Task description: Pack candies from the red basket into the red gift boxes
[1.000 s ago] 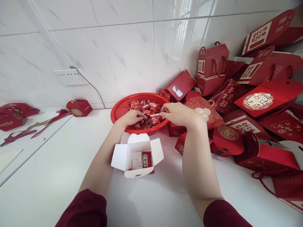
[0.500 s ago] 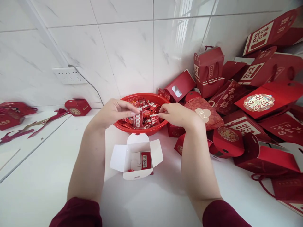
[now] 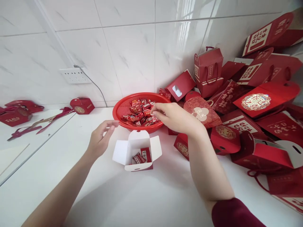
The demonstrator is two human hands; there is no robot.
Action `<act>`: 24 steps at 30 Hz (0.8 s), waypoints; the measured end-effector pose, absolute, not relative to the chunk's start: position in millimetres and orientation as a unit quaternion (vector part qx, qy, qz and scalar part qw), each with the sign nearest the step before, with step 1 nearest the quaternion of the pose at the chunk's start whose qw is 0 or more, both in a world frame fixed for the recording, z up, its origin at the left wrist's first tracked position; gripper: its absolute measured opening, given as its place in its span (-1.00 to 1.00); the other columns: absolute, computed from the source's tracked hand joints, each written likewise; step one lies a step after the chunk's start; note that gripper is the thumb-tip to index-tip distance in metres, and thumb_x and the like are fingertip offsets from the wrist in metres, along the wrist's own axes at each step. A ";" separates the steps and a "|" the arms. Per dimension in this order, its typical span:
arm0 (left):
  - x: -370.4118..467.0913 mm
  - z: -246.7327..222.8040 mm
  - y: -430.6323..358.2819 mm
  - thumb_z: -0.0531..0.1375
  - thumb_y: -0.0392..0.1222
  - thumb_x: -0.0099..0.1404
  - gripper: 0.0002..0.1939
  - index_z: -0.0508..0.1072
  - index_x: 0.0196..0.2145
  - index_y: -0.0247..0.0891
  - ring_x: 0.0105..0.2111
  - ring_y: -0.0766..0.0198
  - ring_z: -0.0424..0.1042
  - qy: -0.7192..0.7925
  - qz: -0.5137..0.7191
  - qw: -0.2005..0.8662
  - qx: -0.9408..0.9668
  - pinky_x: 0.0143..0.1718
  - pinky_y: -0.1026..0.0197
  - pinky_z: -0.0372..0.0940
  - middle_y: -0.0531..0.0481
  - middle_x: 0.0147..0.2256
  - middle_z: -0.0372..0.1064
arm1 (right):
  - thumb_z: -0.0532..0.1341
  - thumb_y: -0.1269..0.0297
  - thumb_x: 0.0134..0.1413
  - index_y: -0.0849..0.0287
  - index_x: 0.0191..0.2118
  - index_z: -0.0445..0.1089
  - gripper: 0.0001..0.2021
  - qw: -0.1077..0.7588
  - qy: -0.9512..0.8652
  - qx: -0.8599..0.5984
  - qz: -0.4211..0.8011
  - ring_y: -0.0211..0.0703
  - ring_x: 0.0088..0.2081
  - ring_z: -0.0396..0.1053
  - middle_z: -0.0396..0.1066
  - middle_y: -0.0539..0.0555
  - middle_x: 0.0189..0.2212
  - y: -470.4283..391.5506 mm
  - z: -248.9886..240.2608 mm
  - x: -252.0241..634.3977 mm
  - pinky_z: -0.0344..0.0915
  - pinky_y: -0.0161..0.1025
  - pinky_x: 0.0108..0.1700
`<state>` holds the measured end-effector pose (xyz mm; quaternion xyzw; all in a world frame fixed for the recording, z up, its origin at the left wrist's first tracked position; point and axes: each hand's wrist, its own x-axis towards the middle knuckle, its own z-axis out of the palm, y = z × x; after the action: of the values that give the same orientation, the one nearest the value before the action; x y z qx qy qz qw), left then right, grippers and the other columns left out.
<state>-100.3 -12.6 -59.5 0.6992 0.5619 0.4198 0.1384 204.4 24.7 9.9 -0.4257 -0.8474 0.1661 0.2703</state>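
Note:
A red plastic basket (image 3: 117, 108) against the wall holds many wrapped candies (image 3: 139, 113). My right hand (image 3: 167, 116) is over the basket's right side, fingers bent down at the candies; whether anything is between the fingertips is too small to tell. In front of the basket stands an open white-lined box (image 3: 139, 139), flaps spread, with red packets (image 3: 140, 158) inside. To the left of the box my left hand (image 3: 101, 137) hovers with thumb and fingers apart, holding nothing.
Red gift boxes (image 3: 236, 129) are heaped along the right side. At the left are a small red box (image 3: 82, 105), ribbons (image 3: 50, 119) and more red boxes (image 3: 14, 116). A cable hangs from the wall socket (image 3: 75, 76).
The patterned packet that my left hand held over the basket now lies in the white-lined box. My left hand has moved down and left, empty. My right hand has shifted slightly left.

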 end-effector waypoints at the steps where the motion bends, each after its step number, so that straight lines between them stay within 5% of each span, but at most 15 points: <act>1: -104.8 -74.0 -15.4 0.05 -0.15 0.35 -0.73 0.44 -0.06 -0.14 -0.06 0.13 0.44 0.562 0.447 0.154 0.679 -0.02 0.11 0.33 -0.03 -0.06 0.45 | -0.02 0.40 0.33 0.12 -0.21 0.39 -0.76 0.252 -0.859 -0.416 0.160 -0.14 -0.21 0.42 0.51 0.05 -0.21 20.1 5.5 203.4 0.21 -0.27 -0.23; 7: -108.4 -128.4 -31.4 0.07 -0.06 0.34 -0.70 0.40 -0.02 -0.13 -0.08 0.03 0.44 0.518 0.406 0.354 0.664 -0.09 0.08 0.35 -0.08 -0.03 0.43 | 0.23 0.44 0.05 0.14 -0.26 0.36 -0.89 0.024 -0.891 -0.421 0.171 -0.10 -0.34 0.43 0.50 0.08 -0.30 4.2 -22.4 211.3 0.14 -0.29 -0.43; 14: -79.6 -129.0 -42.6 0.11 0.12 0.37 -0.49 0.25 0.19 -0.08 0.17 -0.08 0.29 0.418 0.387 0.482 0.666 0.10 0.01 0.28 -0.12 0.22 0.25 | 0.22 0.30 0.19 0.07 0.01 0.34 -0.73 0.114 -0.887 -0.348 0.282 -0.07 -0.05 0.44 0.48 0.06 -0.04 -6.5 -4.7 220.0 0.32 -0.25 -0.10; 17: -74.8 -128.3 -47.7 0.14 0.07 0.37 -0.49 0.21 0.22 -0.03 0.17 -0.05 0.30 0.435 0.373 0.490 0.657 0.13 0.00 0.26 -0.10 0.24 0.23 | 0.33 0.28 0.08 0.03 0.16 0.27 -0.49 0.111 -0.899 -0.286 0.314 -0.05 0.11 0.36 0.39 0.05 0.13 -11.3 -3.6 216.6 0.27 -0.25 0.06; 21: -72.7 -129.2 -49.4 0.15 0.00 0.38 -0.49 0.18 0.23 -0.02 0.20 -0.04 0.26 0.433 0.388 0.499 0.643 0.17 -0.01 0.22 -0.09 0.28 0.16 | 0.42 0.15 -0.05 0.05 0.30 0.17 -0.21 0.042 -0.906 -0.263 0.330 0.06 0.14 0.34 0.33 0.12 0.20 -16.4 -13.5 205.3 0.30 -0.23 0.03; 24: -72.8 -131.0 -47.4 0.16 -0.03 0.38 -0.51 0.19 0.22 -0.05 0.18 -0.04 0.28 0.422 0.399 0.506 0.638 0.17 -0.03 0.22 -0.11 0.27 0.17 | 0.40 0.12 -0.02 0.09 0.27 0.21 -0.28 0.035 -0.906 -0.278 0.316 0.07 0.00 0.44 0.43 0.14 0.08 -18.7 -21.3 195.4 0.33 -0.21 -0.09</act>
<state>-72.8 -47.4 -131.0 0.6376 0.4222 0.3995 0.5056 195.4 -18.7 -21.3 -0.2781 -0.9064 0.3160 0.0350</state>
